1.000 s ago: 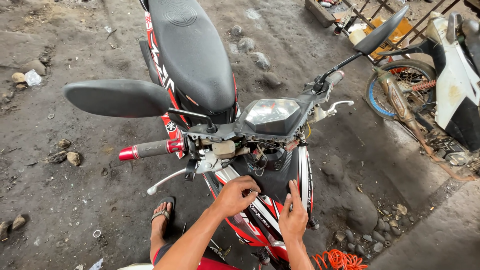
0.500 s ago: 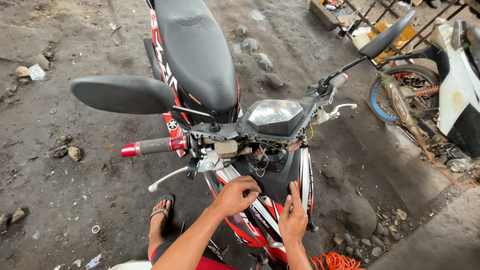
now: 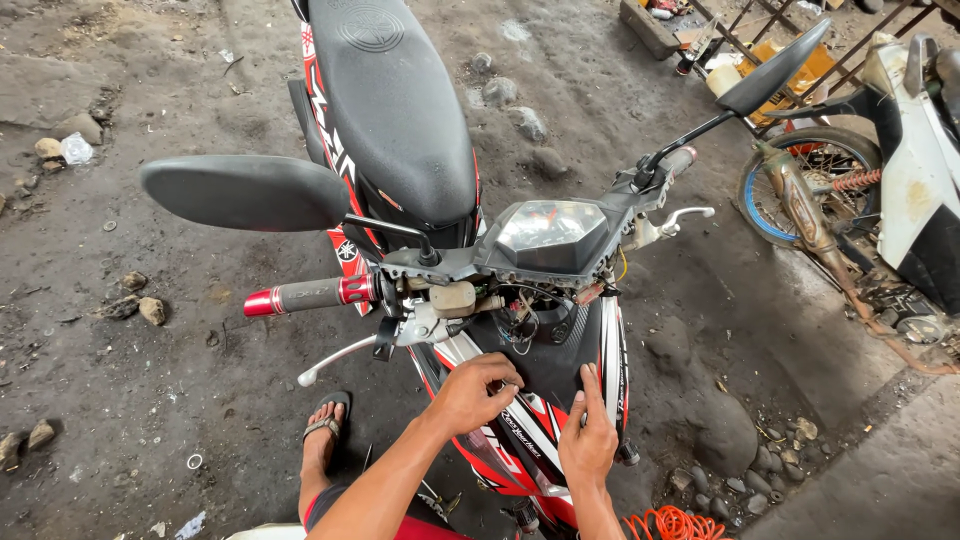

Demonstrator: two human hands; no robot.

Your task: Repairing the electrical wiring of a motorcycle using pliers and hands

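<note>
front panel: black/red/white front cover (image 3: 545, 405) of the motorbike, sitting just below the headlight-less handlebar head, w/ loose wires (image 3: 520, 320) hanging out above it. Both hands are working on it.
left hand: left hand (image 3: 475, 392) is curling over the panel's upper left edge, fingers bent and pinching at something small by the edge; can't tell what, if anything, is betw. the fingertips. Likely placed there bc that's where the panel meets the wiring gap.
right hand: right hand (image 3: 588, 440) is lying flat on the panel's right side, fingers pointing up, not clenched around anything, just pressing. Reads as bracing the cover while the other hand is fiddling.
handlebar: turned a bit to the side; red-tipped grip (image 3: 305, 295) and brake lever (image 3: 345, 355) are sticking out above-left of the hands, speedo cluster (image 3: 550, 232) sitting exposed over the wires.
mirrors: near mirror (image 3: 245, 192) and far mirror (image 3: 775, 65) both up on stalks, well apart from the hands.
seat: black seat (image 3: 395, 100) stretching away behind the cluster.
around: sandalled foot (image 3: 325, 435) planted on the dirt ground (image 3: 120, 400) beside the front end; second bike (image 3: 900, 200) parked at right; orange coil (image 3: 670, 525) near the bottom edge.
vs 0.5 s ago: hands are staying on the same spots of the panel, same poses; bike isn't moving; view is shifting only slightly.
</note>
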